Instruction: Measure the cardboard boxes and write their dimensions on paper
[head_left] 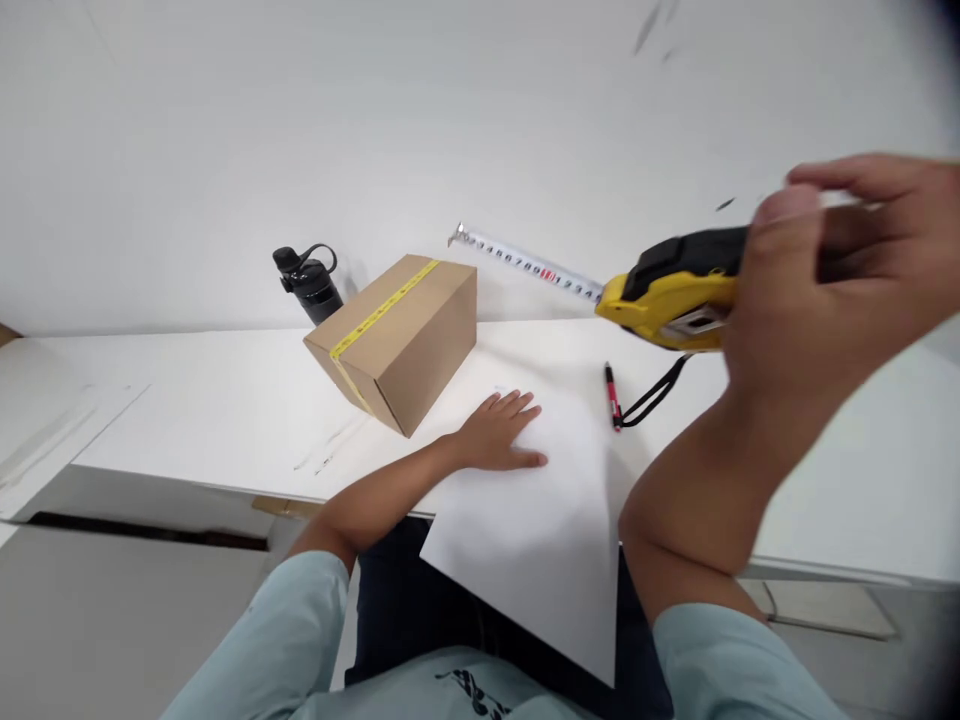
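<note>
My right hand [810, 270] grips a yellow and black tape measure [675, 290], raised well above the table at the right. A short length of its white blade [525, 262] sticks out to the left, with the metal hook at its end in the air. My left hand [499, 432] lies flat with fingers spread on a white sheet of paper [547, 540]. The paper's near part hangs over the table edge above my lap. A black strap [656, 395] dangles below the tape measure.
Left of the paper stands a closed cardboard box [427, 350] with yellow tape along its top. Behind it leans into view a black bottle [311, 285] with a loop on its lid. A red and black pen [613, 398] lies right of the paper. A white wall [225, 150] rises behind the table [195, 400].
</note>
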